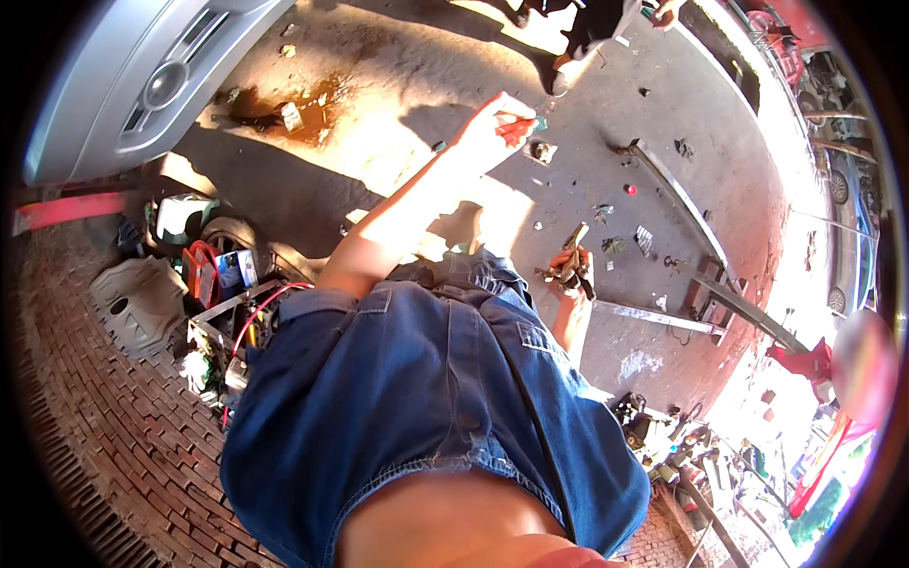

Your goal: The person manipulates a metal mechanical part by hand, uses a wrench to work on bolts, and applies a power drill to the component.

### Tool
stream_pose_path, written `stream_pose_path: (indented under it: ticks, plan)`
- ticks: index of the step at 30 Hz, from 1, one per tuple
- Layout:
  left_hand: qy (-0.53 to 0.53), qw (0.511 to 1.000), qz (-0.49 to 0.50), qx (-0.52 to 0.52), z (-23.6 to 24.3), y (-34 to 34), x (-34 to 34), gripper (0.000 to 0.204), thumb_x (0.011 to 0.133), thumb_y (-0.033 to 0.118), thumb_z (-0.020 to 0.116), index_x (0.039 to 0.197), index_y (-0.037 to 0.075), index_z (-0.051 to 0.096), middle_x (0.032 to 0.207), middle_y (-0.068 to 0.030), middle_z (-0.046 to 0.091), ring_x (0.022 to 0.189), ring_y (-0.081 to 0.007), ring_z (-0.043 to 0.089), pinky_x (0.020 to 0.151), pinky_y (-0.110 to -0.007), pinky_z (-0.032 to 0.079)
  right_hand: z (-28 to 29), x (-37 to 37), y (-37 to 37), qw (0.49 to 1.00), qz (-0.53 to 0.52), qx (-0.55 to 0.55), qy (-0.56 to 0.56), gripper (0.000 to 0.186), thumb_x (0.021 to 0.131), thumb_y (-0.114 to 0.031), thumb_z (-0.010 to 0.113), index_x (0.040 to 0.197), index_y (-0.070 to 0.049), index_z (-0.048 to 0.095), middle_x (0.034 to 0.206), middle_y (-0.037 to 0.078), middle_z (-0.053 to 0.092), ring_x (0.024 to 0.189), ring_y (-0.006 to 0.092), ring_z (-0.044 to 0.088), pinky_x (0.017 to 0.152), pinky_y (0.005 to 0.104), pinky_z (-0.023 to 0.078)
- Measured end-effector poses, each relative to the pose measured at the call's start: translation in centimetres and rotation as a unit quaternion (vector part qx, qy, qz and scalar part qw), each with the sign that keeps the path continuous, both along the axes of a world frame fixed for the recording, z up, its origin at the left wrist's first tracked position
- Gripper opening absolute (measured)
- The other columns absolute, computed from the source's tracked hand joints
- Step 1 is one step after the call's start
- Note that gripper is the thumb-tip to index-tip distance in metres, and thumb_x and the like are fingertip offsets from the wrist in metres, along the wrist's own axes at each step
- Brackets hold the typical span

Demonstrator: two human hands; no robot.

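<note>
My left hand [494, 131] reaches out over the concrete floor [701, 208], fingers curled, with a small teal piece [537, 124] at the fingertips; what exactly it is, I cannot make out. Down at the right, beside my blue denim overshirt [398, 379], my right hand [568, 275] grips a bundle of metal hand tools [576, 262], too jumbled to name each. Small scraps lie on the floor around both hands.
A silver car bumper [142, 76] is upper left, above batteries, boxes and cables [237, 275]. Another person's legs [568, 66] and hand [666, 14] are at the top. Steel bars [682, 199] lie at the right, with cluttered parts [682, 454] lower right and brick paving [95, 398] lower left.
</note>
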State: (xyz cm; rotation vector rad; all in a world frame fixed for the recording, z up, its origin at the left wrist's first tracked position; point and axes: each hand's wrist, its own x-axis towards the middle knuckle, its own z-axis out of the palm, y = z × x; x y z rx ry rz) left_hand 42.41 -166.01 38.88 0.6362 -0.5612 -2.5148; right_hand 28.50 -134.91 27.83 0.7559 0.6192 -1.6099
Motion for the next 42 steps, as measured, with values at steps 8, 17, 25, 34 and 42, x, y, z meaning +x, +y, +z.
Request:
stream_pose_path:
  ticks: [8,17,25,34,42]
  plan:
    - [0.006,0.995,-0.031,0.098,-2.2,-4.2,-16.7,0.064,0.082,0.052,0.066,0.103,-0.008,0.058,0.1,-0.0161,0.065,0.086,-0.0202,0.063,0.076,-0.03,0.053,0.9,-9.2,-3.1,0.99,0.0,-0.121,-0.065,0.024,0.082,-0.029,0.063,0.079,-0.005,0.061,0.077,0.005,0.062,0.077,0.019,0.063,0.06,0.0322,0.055]
    - [-0.04,0.997,0.016,0.071,-2.0,-6.0,-19.4,0.074,0.07,0.067,0.069,0.104,0.003,0.06,0.092,-0.0077,0.06,0.081,-0.0153,0.059,0.069,-0.028,0.05,16.3,-23.2,-21.0,0.775,0.268,-0.063,0.568,0.024,0.083,-0.027,0.063,0.083,-0.004,0.061,0.076,0.006,0.061,0.076,0.0187,0.062,0.062,0.0315,0.055]
    - [-0.072,0.996,0.013,-0.052,-0.3,-5.8,-10.7,0.027,0.083,0.036,0.071,0.095,0.013,0.066,0.088,-0.004,0.064,0.075,-0.016,0.064,0.069,-0.03,0.053,34.6,-23.7,-43.5,0.272,0.315,-0.116,0.902,0.023,0.084,-0.026,0.062,0.086,-0.003,0.061,0.076,0.006,0.06,0.076,0.0185,0.061,0.063,0.0308,0.055]
    - [-0.157,0.888,0.387,0.195,-9.8,11.6,24.2,0.02,0.087,0.029,0.062,0.091,0.01,0.066,0.083,-0.001,0.067,0.07,-0.0113,0.064,0.058,-0.024,0.051,37.0,-7.2,-47.3,0.254,0.373,-0.182,0.874,0.023,0.085,-0.025,0.062,0.089,-0.002,0.061,0.076,0.007,0.06,0.075,0.0182,0.06,0.064,0.03,0.054]
    - [-0.12,0.734,0.603,0.287,-12.7,29.7,43.4,0.02,0.092,0.026,0.055,0.093,0.008,0.065,0.081,-0.0011,0.066,0.07,-0.012,0.062,0.059,-0.025,0.049,19.6,18.3,-35.0,0.7,0.614,-0.214,0.296,0.022,0.087,-0.023,0.061,0.092,-0.001,0.061,0.075,0.007,0.059,0.075,0.018,0.059,0.065,0.0293,0.054]
